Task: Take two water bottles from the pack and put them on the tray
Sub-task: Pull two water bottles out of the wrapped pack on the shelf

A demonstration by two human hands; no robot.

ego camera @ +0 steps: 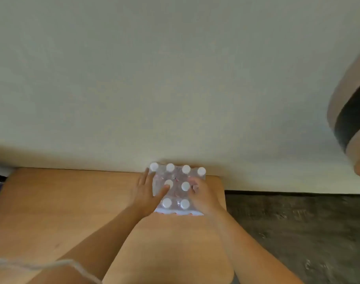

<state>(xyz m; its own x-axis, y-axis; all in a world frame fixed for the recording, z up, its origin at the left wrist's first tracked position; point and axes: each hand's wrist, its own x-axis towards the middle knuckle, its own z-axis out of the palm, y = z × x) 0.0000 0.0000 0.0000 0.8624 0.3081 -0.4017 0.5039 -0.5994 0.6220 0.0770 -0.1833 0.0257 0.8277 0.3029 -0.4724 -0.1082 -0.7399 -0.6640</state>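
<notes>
A shrink-wrapped pack of water bottles [176,177] with white caps stands at the far right of a wooden table [72,201], against the wall. My left hand [147,191] lies flat against the pack's left side, fingers spread, thumb touching a middle bottle cap [168,183]. My right hand [199,195] is curled on the pack's right side, fingers closed around the plastic wrap or a bottle there. No tray is in view.
A pale wall [175,78] rises right behind the table. Dark floor [297,232] lies to the right of the table's edge. A beige and black object [351,111] hangs at the far right edge of the view.
</notes>
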